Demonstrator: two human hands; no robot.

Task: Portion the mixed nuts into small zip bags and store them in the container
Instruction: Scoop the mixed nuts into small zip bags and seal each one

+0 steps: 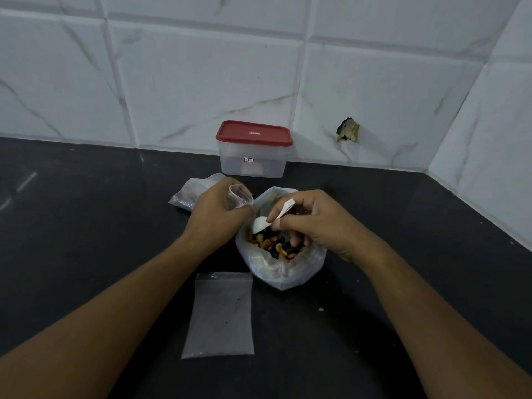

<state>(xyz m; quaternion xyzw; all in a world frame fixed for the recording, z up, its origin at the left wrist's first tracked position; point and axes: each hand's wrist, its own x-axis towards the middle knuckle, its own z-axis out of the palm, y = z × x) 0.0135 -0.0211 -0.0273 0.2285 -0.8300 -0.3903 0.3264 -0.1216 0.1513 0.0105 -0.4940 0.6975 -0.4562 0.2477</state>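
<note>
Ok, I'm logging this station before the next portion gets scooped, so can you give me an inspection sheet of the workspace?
Surface: dark countertop, a few pale specks.
Job's things: bag of mixed nuts open; white spoon over the nuts; small zip bag held beside it; empty zip bag flat in front; container at the wall, red lid on; another plastic bag behind the left hand, contents unclear.
Clutter: nothing seen.
Hands: left hand grips the small zip bag; right hand pinches the spoon's handle.
Cables: nothing seen.
Surroundings: white marbled tiles; broken hole in the wall.
</note>
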